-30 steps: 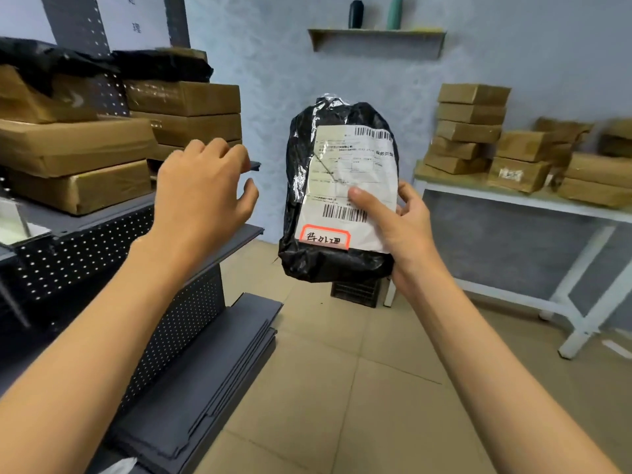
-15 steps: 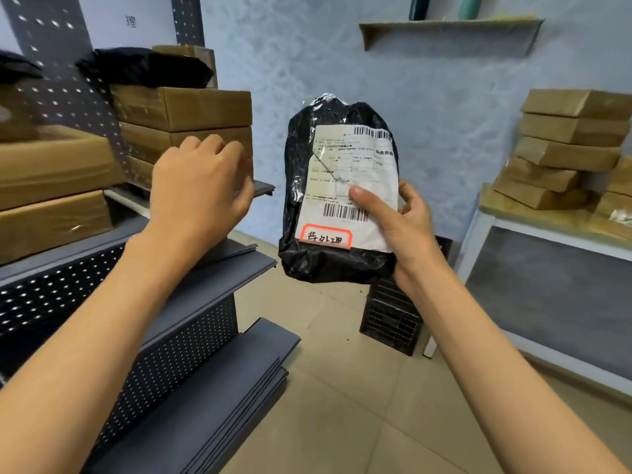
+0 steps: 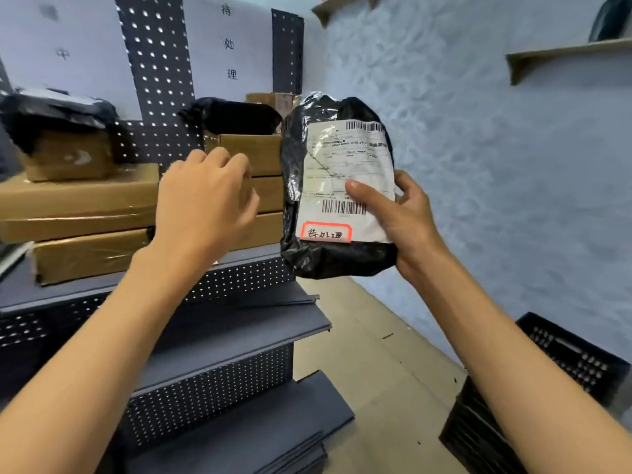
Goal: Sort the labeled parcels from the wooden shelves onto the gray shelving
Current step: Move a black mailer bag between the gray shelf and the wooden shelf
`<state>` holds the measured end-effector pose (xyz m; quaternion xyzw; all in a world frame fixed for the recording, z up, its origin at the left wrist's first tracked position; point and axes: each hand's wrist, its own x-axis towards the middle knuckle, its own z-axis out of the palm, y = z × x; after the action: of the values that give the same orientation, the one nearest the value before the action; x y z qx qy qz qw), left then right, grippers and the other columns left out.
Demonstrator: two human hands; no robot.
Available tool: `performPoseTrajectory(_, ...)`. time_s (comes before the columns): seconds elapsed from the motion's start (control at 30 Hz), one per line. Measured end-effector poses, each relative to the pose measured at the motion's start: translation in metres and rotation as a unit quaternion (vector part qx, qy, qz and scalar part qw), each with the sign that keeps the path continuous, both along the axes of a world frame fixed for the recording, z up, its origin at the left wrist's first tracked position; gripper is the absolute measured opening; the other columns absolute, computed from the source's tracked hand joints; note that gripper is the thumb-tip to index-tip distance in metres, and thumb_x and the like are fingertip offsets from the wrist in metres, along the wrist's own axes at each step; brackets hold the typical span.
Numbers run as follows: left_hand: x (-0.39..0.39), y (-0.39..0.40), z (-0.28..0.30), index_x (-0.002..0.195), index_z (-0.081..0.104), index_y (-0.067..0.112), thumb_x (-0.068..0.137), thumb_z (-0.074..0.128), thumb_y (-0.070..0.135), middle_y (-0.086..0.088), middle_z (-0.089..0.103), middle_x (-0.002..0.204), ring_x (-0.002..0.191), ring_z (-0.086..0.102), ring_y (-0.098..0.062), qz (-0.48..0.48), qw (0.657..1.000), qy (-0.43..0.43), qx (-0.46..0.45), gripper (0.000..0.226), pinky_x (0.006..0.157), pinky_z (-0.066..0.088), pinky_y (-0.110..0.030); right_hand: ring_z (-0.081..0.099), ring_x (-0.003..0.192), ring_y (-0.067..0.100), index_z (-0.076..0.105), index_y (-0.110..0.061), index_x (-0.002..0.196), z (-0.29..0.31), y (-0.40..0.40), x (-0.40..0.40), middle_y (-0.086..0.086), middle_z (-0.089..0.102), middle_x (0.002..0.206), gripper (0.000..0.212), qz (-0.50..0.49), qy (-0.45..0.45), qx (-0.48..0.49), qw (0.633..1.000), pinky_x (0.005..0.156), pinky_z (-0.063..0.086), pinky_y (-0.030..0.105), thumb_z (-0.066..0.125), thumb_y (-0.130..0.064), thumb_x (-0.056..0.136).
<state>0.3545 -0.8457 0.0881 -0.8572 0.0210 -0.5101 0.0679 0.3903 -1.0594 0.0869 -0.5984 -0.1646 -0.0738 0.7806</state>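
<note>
My right hand (image 3: 407, 217) gripping a black labeled parcel (image 3: 337, 196) upright, my left hand (image 3: 205, 200) hovering loosely curled before brown boxes (image 3: 78, 203) on gray shelving (image 3: 239, 330).

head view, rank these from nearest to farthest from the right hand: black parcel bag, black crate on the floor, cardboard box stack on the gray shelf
1. black parcel bag, gripped in the right hand.
2. cardboard box stack, just left of and behind the bag on the gray shelf.
3. black crate, low on the floor at right.
</note>
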Motion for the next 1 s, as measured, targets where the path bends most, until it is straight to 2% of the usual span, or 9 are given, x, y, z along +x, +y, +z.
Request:
performPoseTrajectory(0.23, 0.049, 0.023, 0.024, 0.091, 0.063, 0.005, 0.086, 0.061, 0.023, -0.017, 0.062, 0.087, 0.082, 0.057, -0.038, 0.087, 0.996, -0.015, 0.007, 0.019, 0.065, 0.034, -0.037, 0.073, 0.083, 0.023, 0.057, -0.012, 0.097, 0.024, 0.039, 0.085, 0.010, 0.072, 0.100, 0.026, 0.093, -0.009, 0.019, 0.995, 0.070, 0.060, 0.035, 0.075, -0.007, 0.079)
performPoseTrajectory(0.5, 0.136, 0.075, 0.062, 0.098, 0.063, 0.003, 0.088, 0.059, 0.024, -0.019, 0.062, 0.093, 0.086, 0.055, -0.040, 0.111, 0.991, -0.075, 0.012, 0.024, 0.063, 0.032, -0.038, 0.072, 0.090, 0.026, 0.058, -0.008, 0.106, 0.074, 0.105, 0.184, 0.013, 0.071, 0.106, 0.033, 0.128, -0.042, 0.034, 0.990, 0.077, 0.060, 0.039, 0.077, -0.007, 0.078)
performPoseTrajectory(0.57, 0.158, 0.088, 0.077, 0.098, 0.063, 0.004, 0.087, 0.059, 0.023, -0.018, 0.063, 0.094, 0.088, 0.055, -0.040, 0.104, 0.990, -0.091, 0.010, 0.023, 0.064, 0.035, -0.039, 0.072, 0.084, 0.025, 0.058, -0.005, 0.111, 0.093, 0.125, 0.208, 0.013, 0.071, 0.103, 0.039, 0.131, -0.042, 0.035, 0.990, 0.072, 0.060, 0.036, 0.077, -0.007, 0.077)
performPoseTrajectory(0.67, 0.189, 0.109, 0.104, 0.100, 0.064, 0.005, 0.087, 0.059, 0.023, -0.018, 0.063, 0.097, 0.091, 0.056, -0.041, 0.107, 0.988, -0.114, 0.009, 0.023, 0.065, 0.031, -0.038, 0.072, 0.071, 0.021, 0.058, -0.004, 0.110, 0.122, 0.155, 0.245, 0.013, 0.072, 0.095, 0.039, 0.139, -0.029, 0.021, 0.990, 0.061, 0.059, 0.031, 0.078, -0.006, 0.077)
performPoseTrajectory(0.77, 0.214, 0.129, 0.129, 0.098, 0.065, 0.006, 0.087, 0.059, 0.023, -0.018, 0.063, 0.094, 0.089, 0.056, -0.041, 0.112, 0.984, -0.137, 0.014, 0.022, 0.065, 0.030, -0.037, 0.070, 0.067, 0.020, 0.058, -0.007, 0.099, 0.148, 0.181, 0.280, 0.011, 0.071, 0.089, 0.029, 0.152, -0.015, 0.002, 0.988, 0.059, 0.060, 0.031, 0.077, -0.006, 0.077)
performPoseTrajectory(0.9, 0.242, 0.154, 0.145, 0.097, 0.065, 0.006, 0.087, 0.057, 0.022, -0.016, 0.063, 0.093, 0.089, 0.056, -0.039, 0.127, 0.982, -0.139, 0.019, 0.020, 0.066, 0.032, -0.037, 0.069, 0.068, 0.019, 0.061, -0.003, 0.109, 0.167, 0.212, 0.320, 0.012, 0.072, 0.093, 0.036, 0.161, -0.006, -0.035, 0.986, 0.063, 0.060, 0.032, 0.078, -0.006, 0.077)
performPoseTrajectory(1.0, 0.258, 0.170, 0.145, 0.096, 0.064, 0.006, 0.087, 0.057, 0.023, -0.015, 0.063, 0.091, 0.088, 0.056, -0.039, 0.138, 0.981, -0.134, 0.023, 0.020, 0.065, 0.032, -0.037, 0.068, 0.059, 0.015, 0.062, -0.002, 0.108, 0.170, 0.230, 0.340, 0.011, 0.072, 0.087, 0.035, 0.164, 0.008, -0.059, 0.985, 0.054, 0.058, 0.026, 0.078, -0.007, 0.077)
